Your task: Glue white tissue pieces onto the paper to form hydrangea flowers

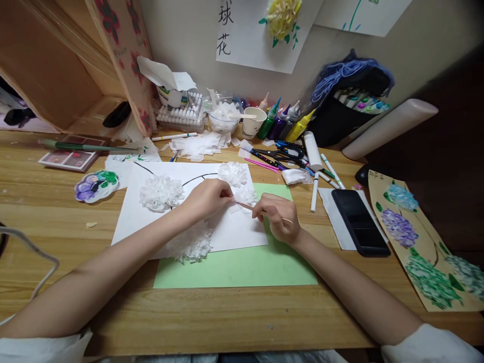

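My right hand (278, 217) grips a thin wooden stick (245, 205), its tip pointing left over a sheet of white paper (230, 234). Close to that tip, the fingers of my left hand (212, 196) are pinched together; whatever they hold is too small or hidden to name. Ruffled white paper flowers sit on the sheet: one (162, 192) at left, one (232, 174) at upper right, a smaller one (245, 194) just beyond the fingertips, and one (192, 244) partly under my left forearm. Dark curved stem lines (196, 177) run between them. Green paper (234, 269) lies beneath.
Behind the sheet are white paper scraps (198, 145), a plastic bowl (223, 120), a paper cup (253, 123), paint bottles (280, 121) and scissors (282, 154). A phone (359, 222) and flower picture (427, 242) lie right; a paint palette (96, 186) is left.
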The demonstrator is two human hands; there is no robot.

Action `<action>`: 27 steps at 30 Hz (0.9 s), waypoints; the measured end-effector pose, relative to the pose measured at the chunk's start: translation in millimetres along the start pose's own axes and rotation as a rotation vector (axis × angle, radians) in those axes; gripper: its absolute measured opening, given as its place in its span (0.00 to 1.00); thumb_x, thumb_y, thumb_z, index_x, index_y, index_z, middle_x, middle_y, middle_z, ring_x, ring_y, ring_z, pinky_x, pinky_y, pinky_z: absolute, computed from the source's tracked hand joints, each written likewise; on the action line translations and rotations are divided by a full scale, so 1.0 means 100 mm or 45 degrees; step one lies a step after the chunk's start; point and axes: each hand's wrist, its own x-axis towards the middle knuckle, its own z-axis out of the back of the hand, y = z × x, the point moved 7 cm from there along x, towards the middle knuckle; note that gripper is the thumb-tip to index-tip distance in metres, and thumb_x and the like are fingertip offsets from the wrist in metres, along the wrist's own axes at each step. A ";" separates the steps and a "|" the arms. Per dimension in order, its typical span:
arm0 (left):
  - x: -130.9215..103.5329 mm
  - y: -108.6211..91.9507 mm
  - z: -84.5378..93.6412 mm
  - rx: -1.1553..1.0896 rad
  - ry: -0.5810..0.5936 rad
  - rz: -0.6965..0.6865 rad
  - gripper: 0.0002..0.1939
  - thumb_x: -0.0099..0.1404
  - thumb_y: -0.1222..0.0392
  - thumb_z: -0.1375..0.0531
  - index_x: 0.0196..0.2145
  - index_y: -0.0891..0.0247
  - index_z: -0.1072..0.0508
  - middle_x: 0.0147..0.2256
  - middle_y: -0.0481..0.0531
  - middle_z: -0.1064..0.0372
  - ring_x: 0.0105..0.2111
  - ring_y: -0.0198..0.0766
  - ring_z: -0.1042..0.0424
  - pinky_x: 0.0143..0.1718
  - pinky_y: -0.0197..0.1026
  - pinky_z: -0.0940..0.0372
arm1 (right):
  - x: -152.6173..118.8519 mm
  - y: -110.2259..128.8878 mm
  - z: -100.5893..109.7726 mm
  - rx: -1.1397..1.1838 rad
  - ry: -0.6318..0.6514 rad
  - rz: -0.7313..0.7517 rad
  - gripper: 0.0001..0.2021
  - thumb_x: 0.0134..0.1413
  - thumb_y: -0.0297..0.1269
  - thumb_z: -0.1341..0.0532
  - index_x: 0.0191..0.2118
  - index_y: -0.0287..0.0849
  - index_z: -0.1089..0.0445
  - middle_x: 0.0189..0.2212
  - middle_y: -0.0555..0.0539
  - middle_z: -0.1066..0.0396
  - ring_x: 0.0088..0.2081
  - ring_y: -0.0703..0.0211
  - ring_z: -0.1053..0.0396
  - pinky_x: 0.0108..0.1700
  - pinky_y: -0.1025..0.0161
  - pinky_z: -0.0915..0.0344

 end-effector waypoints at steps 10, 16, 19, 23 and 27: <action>0.01 0.02 0.00 -0.004 0.090 0.007 0.09 0.50 0.65 0.38 0.33 0.65 0.28 0.29 0.49 0.27 0.30 0.36 0.29 0.31 0.36 0.38 | 0.00 -0.08 0.02 -0.020 -0.020 -0.088 0.22 0.64 0.38 0.59 0.21 0.42 0.39 0.16 0.50 0.39 0.21 0.64 0.41 0.28 0.64 0.43; 0.01 0.01 0.00 -0.015 0.106 0.015 0.09 0.50 0.66 0.37 0.32 0.65 0.28 0.30 0.49 0.27 0.30 0.35 0.29 0.31 0.36 0.38 | 0.07 0.02 -0.04 -0.093 0.119 0.093 0.21 0.64 0.35 0.60 0.21 0.43 0.43 0.16 0.50 0.41 0.20 0.64 0.45 0.26 0.64 0.46; 0.01 0.01 0.00 0.001 0.088 0.008 0.09 0.50 0.66 0.37 0.32 0.64 0.28 0.29 0.48 0.27 0.30 0.36 0.30 0.31 0.36 0.38 | 0.11 0.08 -0.09 -0.194 0.229 0.165 0.20 0.64 0.35 0.59 0.21 0.44 0.44 0.16 0.50 0.42 0.20 0.64 0.46 0.25 0.63 0.47; 0.02 0.02 -0.02 0.009 0.081 0.014 0.09 0.50 0.66 0.38 0.32 0.64 0.29 0.28 0.48 0.27 0.30 0.36 0.30 0.31 0.36 0.39 | 0.14 0.12 -0.04 -0.186 0.222 0.114 0.21 0.64 0.38 0.60 0.22 0.43 0.39 0.16 0.50 0.40 0.20 0.64 0.43 0.25 0.64 0.45; 0.02 0.01 -0.02 0.010 0.091 0.016 0.09 0.50 0.66 0.37 0.32 0.64 0.28 0.28 0.48 0.27 0.30 0.36 0.29 0.31 0.36 0.39 | 0.16 0.06 0.11 -0.085 0.074 -0.099 0.19 0.64 0.41 0.57 0.30 0.42 0.33 0.19 0.51 0.36 0.19 0.67 0.41 0.25 0.65 0.43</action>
